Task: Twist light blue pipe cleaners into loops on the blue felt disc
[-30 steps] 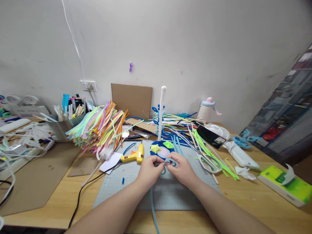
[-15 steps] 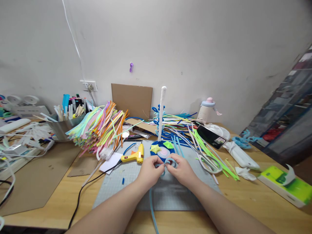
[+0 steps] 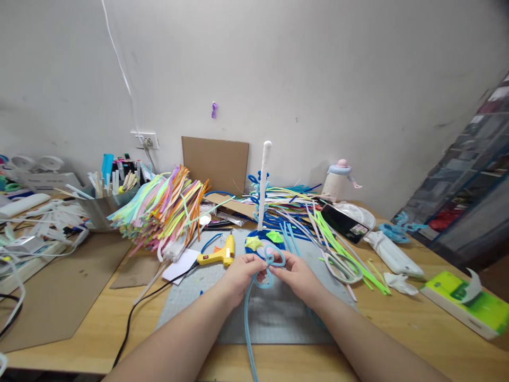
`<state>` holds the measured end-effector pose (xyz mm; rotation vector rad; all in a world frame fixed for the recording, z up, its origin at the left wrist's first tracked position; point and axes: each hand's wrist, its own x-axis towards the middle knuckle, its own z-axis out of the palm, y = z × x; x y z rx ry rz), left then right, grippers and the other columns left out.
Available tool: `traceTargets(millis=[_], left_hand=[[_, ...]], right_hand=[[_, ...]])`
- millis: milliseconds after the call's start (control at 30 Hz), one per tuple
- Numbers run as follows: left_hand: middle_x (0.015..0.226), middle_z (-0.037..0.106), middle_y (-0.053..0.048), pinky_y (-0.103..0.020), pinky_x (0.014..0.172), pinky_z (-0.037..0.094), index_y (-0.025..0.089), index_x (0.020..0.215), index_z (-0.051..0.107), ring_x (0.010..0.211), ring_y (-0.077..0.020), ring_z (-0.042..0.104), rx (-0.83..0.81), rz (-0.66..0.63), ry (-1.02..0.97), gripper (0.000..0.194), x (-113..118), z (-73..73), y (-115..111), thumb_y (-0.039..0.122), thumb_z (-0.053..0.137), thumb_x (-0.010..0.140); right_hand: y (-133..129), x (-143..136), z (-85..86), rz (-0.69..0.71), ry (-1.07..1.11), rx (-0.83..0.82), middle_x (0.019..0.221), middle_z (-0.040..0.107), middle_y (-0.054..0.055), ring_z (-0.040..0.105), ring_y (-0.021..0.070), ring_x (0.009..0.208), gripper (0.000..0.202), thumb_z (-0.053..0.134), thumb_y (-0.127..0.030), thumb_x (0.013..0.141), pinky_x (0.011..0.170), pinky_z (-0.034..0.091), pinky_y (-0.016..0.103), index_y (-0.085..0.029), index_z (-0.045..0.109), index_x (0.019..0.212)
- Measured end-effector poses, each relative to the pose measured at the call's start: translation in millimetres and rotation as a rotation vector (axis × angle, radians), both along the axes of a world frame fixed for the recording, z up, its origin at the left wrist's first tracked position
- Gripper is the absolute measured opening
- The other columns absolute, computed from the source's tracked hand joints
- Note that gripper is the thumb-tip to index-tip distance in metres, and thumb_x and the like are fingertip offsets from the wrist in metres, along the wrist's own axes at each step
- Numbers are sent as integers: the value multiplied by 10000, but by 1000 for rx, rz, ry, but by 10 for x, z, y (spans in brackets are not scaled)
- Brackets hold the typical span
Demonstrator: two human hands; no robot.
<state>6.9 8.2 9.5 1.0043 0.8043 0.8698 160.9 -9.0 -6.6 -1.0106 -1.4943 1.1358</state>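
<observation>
Pinches the light-blue pipe cleaner (image 3: 246,321) in the grip of both left hand (image 3: 238,275) and right hand (image 3: 301,275), above the grey mat (image 3: 278,324), on the near side of the blue disc (image 3: 250,234). Bares its loops (image 3: 264,287) more fully than half a second ago.

Soft, even light on wall (image 3: 278,69); faint shadow beside bottle (image 3: 333,184); shelves (image 3: 465,164) stretched, seemingly blurred, at right edge.

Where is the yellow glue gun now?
The yellow glue gun lies left of centre in the head view, on the grey mat between the white paper and the left hand.
</observation>
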Motion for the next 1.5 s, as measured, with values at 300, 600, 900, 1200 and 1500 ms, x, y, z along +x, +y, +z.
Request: traceTargets(millis=[300,600,900,1200,1500], left_hand=[[495,549,-17,-237,509,355,106,541,570,451,-85,453,4,-76,46,154,-39,-1,7,228,661,566],[475,516,-7,-228,489,324,100,559,564,437,-76,440,-142,-189,30,147,-60,9,3,210,661,553],[500,518,12,-208,497,321,96,644,552,427,-57,442,-523,-468,-149,75,-146,10,48,149,594,613],[521,504,6,-224,487,307,91,636,542,425,-58,418,-597,-758,-128,104,-168,-42,60,146,625,606],[522,479,16,-202,473,289,96,633,557,435,-48,391,-610,-741,-143,112,-204,44,60,162,644,610]], right_hand=[[-41,69,113,2,-346,291,835,596,20,533,176,808,103,556,-265,788,758,395,297,-191,608,835],[-26,149,108,39,-444,447,897,606,38,522,185,859,105,553,-237,792,798,366,309,-212,598,884],[-61,60,168,137,-122,216,759,530,1,497,145,751,138,610,-319,748,723,385,263,-186,621,716],[-38,82,70,293,-86,84,720,476,5,444,109,618,267,603,-395,731,568,370,231,-143,594,642],[-148,75,272,221,-379,341,648,438,-10,408,129,631,243,456,-322,834,603,368,248,-183,520,645]])
